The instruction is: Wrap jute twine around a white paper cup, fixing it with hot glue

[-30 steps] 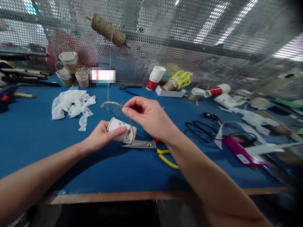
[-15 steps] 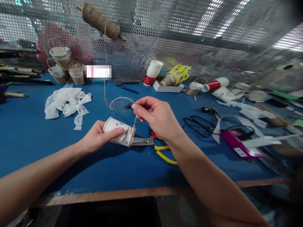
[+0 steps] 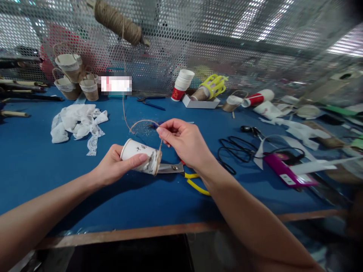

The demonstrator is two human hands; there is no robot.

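Note:
My left hand (image 3: 117, 164) is wrapped round a white paper cup (image 3: 134, 149) with dark printed marks, tilted on its side. At the cup's right end a few turns of brown twine (image 3: 144, 121) lie around it. Between thumb and fingertips, my right hand (image 3: 181, 139) pinches this twine just above that end. From there the strand loops left and runs up to a large twine spool (image 3: 117, 22) hung on the mesh. Scissors (image 3: 171, 168) with yellow handles lie on the table behind the cup, their blade tips hidden by it.
White lace strips (image 3: 76, 122) lie to the left on the blue table (image 3: 136, 211). Twine-covered little buckets (image 3: 69, 68), pliers (image 3: 151, 103) and stacked paper cups (image 3: 183, 85) stand or lie at the back. A black cable (image 3: 235, 151) and a purple box (image 3: 286, 170) are on the right.
The whole view has shifted slightly, so things appear a little further left and up. Both hands keep their grips, the right one very slightly lower beside the cup.

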